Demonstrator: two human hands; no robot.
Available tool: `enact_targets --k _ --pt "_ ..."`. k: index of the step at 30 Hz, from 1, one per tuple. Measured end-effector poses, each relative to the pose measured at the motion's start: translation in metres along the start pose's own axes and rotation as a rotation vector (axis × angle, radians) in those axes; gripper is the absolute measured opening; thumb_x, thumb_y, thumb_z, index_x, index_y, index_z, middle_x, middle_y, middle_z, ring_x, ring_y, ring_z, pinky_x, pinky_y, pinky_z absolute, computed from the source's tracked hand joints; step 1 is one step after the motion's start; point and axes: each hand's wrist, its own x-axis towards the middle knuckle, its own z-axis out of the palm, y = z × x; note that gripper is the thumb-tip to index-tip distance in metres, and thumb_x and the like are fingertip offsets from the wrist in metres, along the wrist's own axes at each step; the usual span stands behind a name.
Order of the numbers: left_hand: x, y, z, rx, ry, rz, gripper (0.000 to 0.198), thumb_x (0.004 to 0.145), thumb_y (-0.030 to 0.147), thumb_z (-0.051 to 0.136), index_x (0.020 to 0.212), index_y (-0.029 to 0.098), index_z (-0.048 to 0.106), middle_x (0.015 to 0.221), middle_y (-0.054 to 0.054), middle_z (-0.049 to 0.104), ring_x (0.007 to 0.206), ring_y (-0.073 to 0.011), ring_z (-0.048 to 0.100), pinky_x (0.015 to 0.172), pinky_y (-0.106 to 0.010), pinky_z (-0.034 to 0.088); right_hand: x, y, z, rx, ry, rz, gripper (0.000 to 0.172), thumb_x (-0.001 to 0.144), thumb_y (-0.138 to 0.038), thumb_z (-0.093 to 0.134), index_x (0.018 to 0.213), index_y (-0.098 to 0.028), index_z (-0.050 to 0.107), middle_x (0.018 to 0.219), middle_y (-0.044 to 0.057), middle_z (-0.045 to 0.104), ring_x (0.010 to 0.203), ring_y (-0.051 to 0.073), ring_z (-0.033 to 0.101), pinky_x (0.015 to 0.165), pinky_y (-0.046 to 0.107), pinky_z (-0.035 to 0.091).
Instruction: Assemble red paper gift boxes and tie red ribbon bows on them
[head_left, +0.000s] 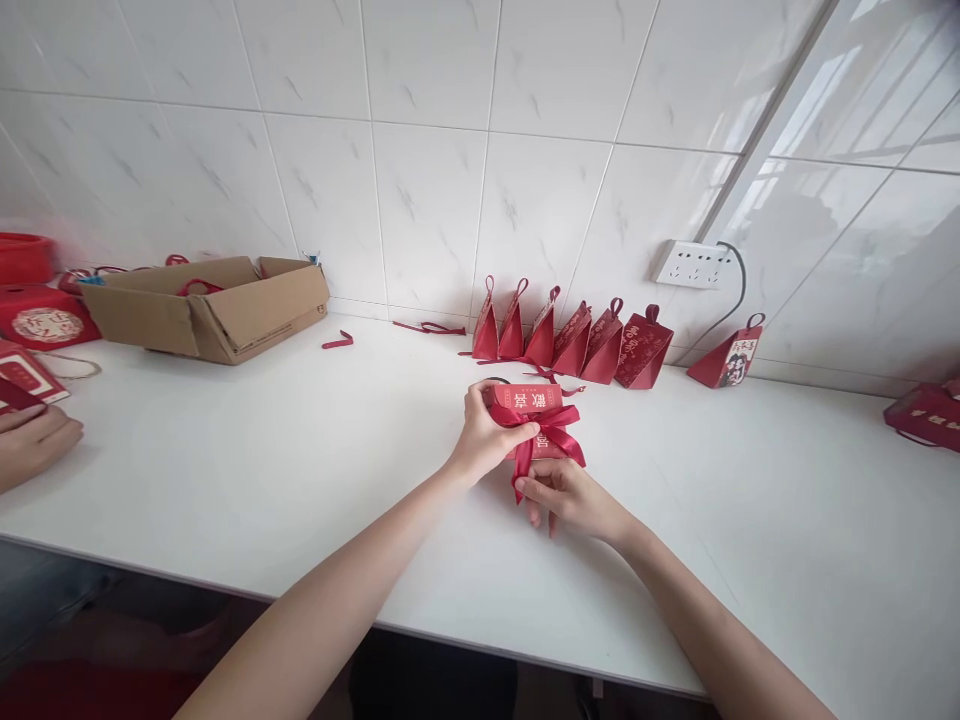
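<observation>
A small red gift box (529, 398) with pale printed characters is held just above the white table in front of me. Across it runs a dark red satin ribbon (559, 435) tied in a bow. My left hand (486, 432) grips the box from the left, its thumb pressing on the bow's middle. Below the box, my right hand (562, 495) pinches a hanging ribbon tail between thumb and finger. Behind the box, several red pyramid boxes (574, 340) with loop handles stand in a row, and loose red ribbons (517, 360) lie by their bases.
An open cardboard carton (225, 310) stands at the back left beside red boxes (45, 318). Another person's hand (37, 440) shows at the left edge. One pyramid box (727, 358) stands apart below a power strip (696, 265); a red bag (926, 415) is far right.
</observation>
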Motion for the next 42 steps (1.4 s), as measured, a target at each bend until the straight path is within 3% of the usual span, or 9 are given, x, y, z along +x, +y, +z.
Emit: enact_targets --k 17,27,32,34,35,37,39,40,42 --pt "0.002 -0.002 -0.002 0.020 -0.014 0.012 0.059 0.061 0.020 0.075 0.105 0.022 0.035 0.117 -0.008 0.047 0.110 -0.0224 0.052 0.092 -0.038 0.045 -0.004 -0.003 -0.004 0.013 -0.089 -0.013 0.034 0.086 -0.049 0.052 0.071 -0.019 0.054 0.058 0.001 0.062 0.051 0.011 0.055 0.043 0.021 0.049" --pt "0.002 -0.001 -0.003 0.017 -0.021 -0.002 0.059 0.060 0.021 0.075 0.104 0.022 0.036 0.118 -0.008 0.048 0.113 -0.0231 0.051 0.095 -0.039 0.044 0.001 0.001 0.000 0.042 -0.109 -0.017 0.039 0.082 -0.054 0.055 0.071 -0.017 0.058 0.060 0.002 0.063 0.051 0.011 0.057 0.042 0.022 0.049" --pt "0.003 -0.003 -0.005 0.034 -0.030 0.032 0.058 0.061 0.022 0.075 0.103 0.022 0.036 0.118 -0.008 0.047 0.113 -0.0227 0.051 0.095 -0.040 0.043 -0.004 0.000 -0.014 0.048 -0.054 -0.045 0.048 0.074 -0.061 0.061 0.067 -0.014 0.066 0.054 0.003 0.062 0.044 0.012 0.056 0.037 0.021 0.044" --pt "0.004 -0.003 -0.005 0.052 -0.024 0.046 0.057 0.061 0.023 0.075 0.103 0.023 0.036 0.118 -0.008 0.047 0.113 -0.0222 0.050 0.095 -0.039 0.043 -0.008 -0.001 -0.025 0.154 0.063 -0.107 0.058 0.070 -0.069 0.058 0.060 -0.013 0.065 0.041 0.001 0.053 0.032 0.010 0.047 0.031 0.021 0.035" --pt "0.004 -0.003 -0.006 0.052 -0.021 0.044 0.058 0.061 0.023 0.076 0.103 0.023 0.036 0.118 -0.007 0.047 0.113 -0.0223 0.050 0.094 -0.039 0.044 -0.010 -0.002 -0.031 0.233 0.189 -0.160 0.061 0.069 -0.073 0.055 0.055 -0.014 0.062 0.035 -0.002 0.047 0.027 0.008 0.040 0.028 0.021 0.030" --pt "0.004 -0.002 -0.006 0.027 -0.037 0.015 0.059 0.060 0.024 0.077 0.103 0.023 0.036 0.118 -0.007 0.048 0.112 -0.0228 0.052 0.092 -0.039 0.045 -0.012 -0.003 -0.042 0.366 0.537 -0.244 0.060 0.069 -0.074 0.053 0.051 -0.016 0.056 0.033 -0.005 0.037 0.025 0.006 0.034 0.027 0.020 0.024" --pt "0.004 -0.001 -0.007 -0.004 -0.065 -0.019 0.061 0.060 0.025 0.077 0.104 0.023 0.035 0.119 -0.008 0.048 0.110 -0.0232 0.053 0.091 -0.040 0.046 -0.012 -0.004 -0.049 0.367 0.827 -0.215 0.052 0.070 -0.069 0.057 0.059 -0.017 0.057 0.044 -0.003 0.045 0.034 0.007 0.041 0.030 0.020 0.027" --pt "0.004 0.000 -0.007 -0.006 -0.070 -0.025 0.062 0.060 0.025 0.077 0.105 0.023 0.035 0.120 -0.008 0.048 0.111 -0.0233 0.052 0.092 -0.040 0.045 -0.011 -0.004 -0.050 0.311 0.881 -0.167 0.049 0.071 -0.066 0.059 0.065 -0.017 0.058 0.054 -0.001 0.051 0.041 0.008 0.046 0.032 0.020 0.031" --pt "0.004 0.000 -0.007 0.017 -0.055 -0.010 0.061 0.061 0.024 0.077 0.105 0.023 0.036 0.120 -0.009 0.047 0.114 -0.0231 0.050 0.095 -0.040 0.043 -0.009 -0.002 -0.048 0.163 0.780 -0.072 0.046 0.074 -0.064 0.057 0.073 -0.018 0.059 0.071 0.003 0.056 0.055 0.012 0.053 0.036 0.020 0.038"
